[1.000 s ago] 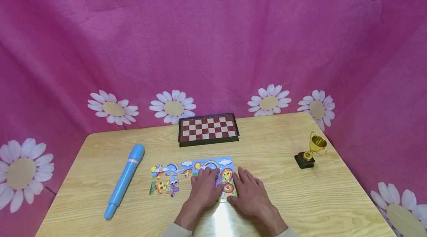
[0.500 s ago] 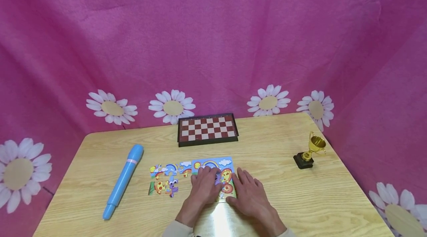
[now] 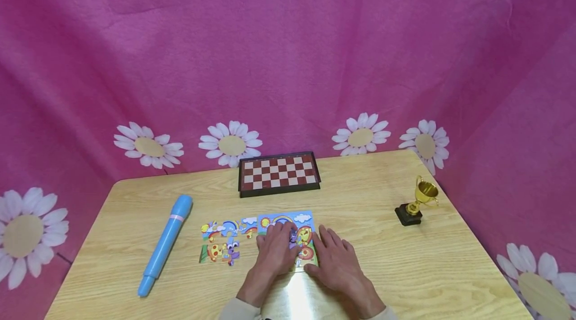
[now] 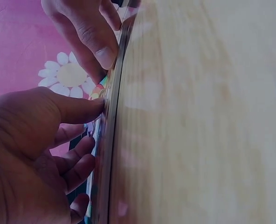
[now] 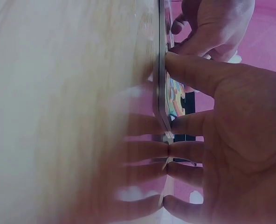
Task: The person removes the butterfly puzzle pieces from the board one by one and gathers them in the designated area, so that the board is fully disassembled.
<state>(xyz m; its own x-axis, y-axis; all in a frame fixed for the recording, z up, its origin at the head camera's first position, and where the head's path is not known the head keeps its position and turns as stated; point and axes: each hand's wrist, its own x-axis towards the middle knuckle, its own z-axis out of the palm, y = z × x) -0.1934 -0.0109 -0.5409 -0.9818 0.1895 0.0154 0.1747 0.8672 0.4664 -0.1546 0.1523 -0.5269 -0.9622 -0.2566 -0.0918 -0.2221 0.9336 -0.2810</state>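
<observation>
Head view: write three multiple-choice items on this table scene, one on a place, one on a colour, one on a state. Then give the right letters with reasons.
1. Where does the chessboard lie?
A. at the table's far edge, beyond the puzzle
B. under the trophy
C. at the near edge

2. What colour is the tube left of the puzzle?
A. green
B. blue
C. black

3. How is the trophy standing?
A. on its side
B. upside down
C. upright

Answers: 1 A, the board sits by the pink backdrop behind the puzzle. 2 B, its body is light blue. 3 C, the gold cup stands on its dark base.
</observation>
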